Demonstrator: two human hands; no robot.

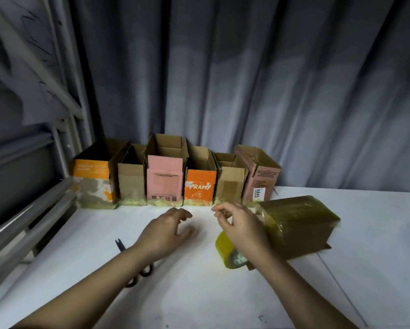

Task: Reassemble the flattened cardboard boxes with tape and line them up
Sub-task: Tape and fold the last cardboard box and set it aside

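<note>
Along the back of the bench point(223, 293), six boxes point(175, 176) stand upright in a row against the curtain point(246, 79), open tops up, bases taped. A seventh box point(299, 226), wrapped heavily in yellowish tape, lies on its side at the right, just in front of the row's right end and not yet in line. The tape roll point(225, 251) sits on the bench just beside this box, partly hidden behind the right wrist. Scissors point(137, 264) lie to the left, partly under the left forearm.

The left hand point(168, 231) hovers over the bench with fingers loosely curled and holds nothing. The right hand point(237, 224) is raised above the roll, thumb and forefinger pressed together; whether they pinch a tape end cannot be told, as any clear film there is not visible.

The step in hand appears to be finishing the seventh box.

1. If a tape end is held, draw it out taut and lay it flat along the seam; press from the middle outward.
2. Cut with the scissors; do not tear.
3. Turn the box upright, opening up.
4. Set it just beside the rightmost box, front face flush with the row.

Caution: slack tape folds onto itself and sticks to the fingers.
</note>
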